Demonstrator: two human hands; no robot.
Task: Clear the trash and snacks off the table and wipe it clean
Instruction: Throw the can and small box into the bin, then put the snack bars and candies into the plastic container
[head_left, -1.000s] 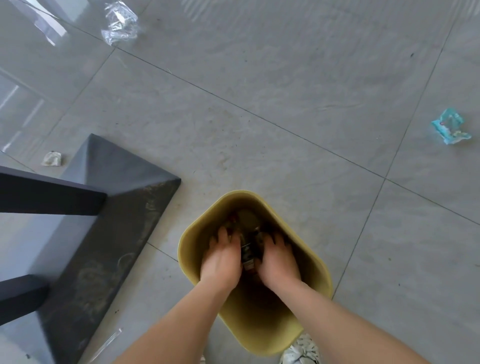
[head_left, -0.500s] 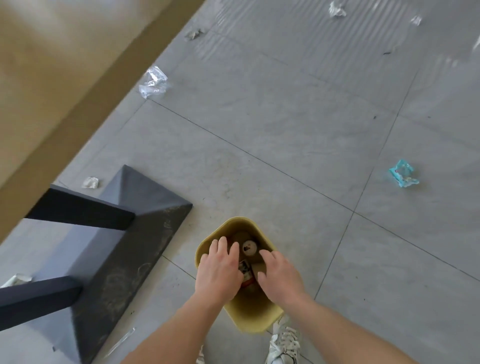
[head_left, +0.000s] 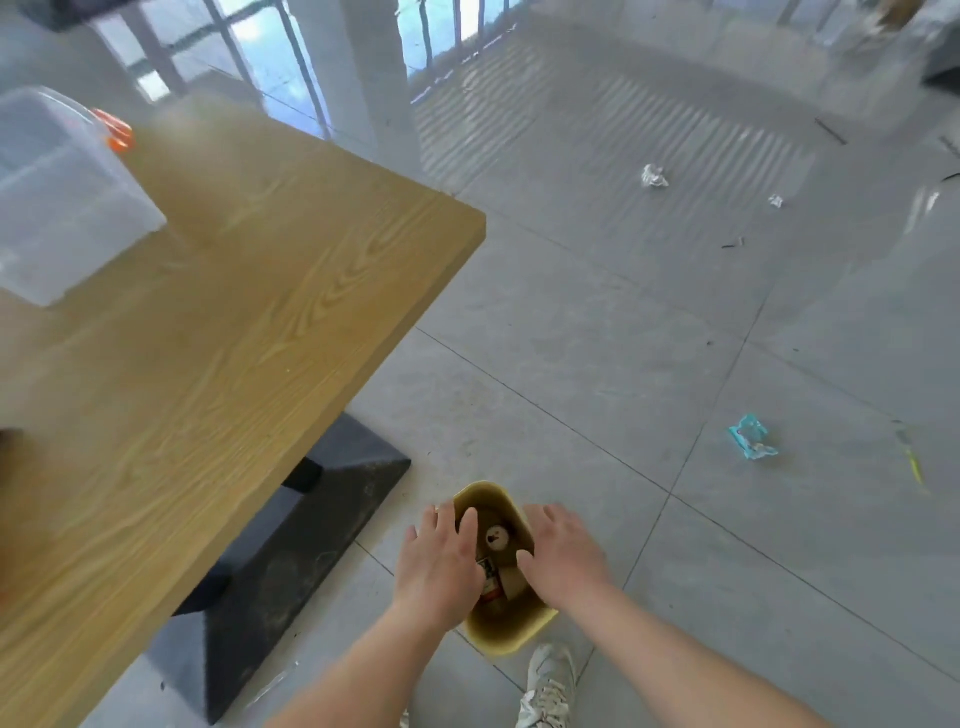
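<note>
A yellow trash bin (head_left: 511, 631) stands on the grey floor by my feet, with wrappers and snack trash (head_left: 496, 540) inside. My left hand (head_left: 441, 564) hovers over its left rim, fingers spread and holding nothing. My right hand (head_left: 563, 553) is over the right rim, also spread and holding nothing. The wooden table (head_left: 234, 322) fills the left of the view. A clear plastic box (head_left: 62, 202) with an orange clip (head_left: 117, 132) sits on its far left.
The table's black base (head_left: 291, 561) lies just left of the bin. A teal wrapper (head_left: 750, 436), crumpled white scraps (head_left: 653, 175) and small litter lie on the floor to the right. My white shoe (head_left: 548, 686) is beside the bin. Windows run along the back.
My hands have come up out of the bin and now hover over its rim. The view has risen and tilted up, bringing the tabletop and the clear box into sight.
</note>
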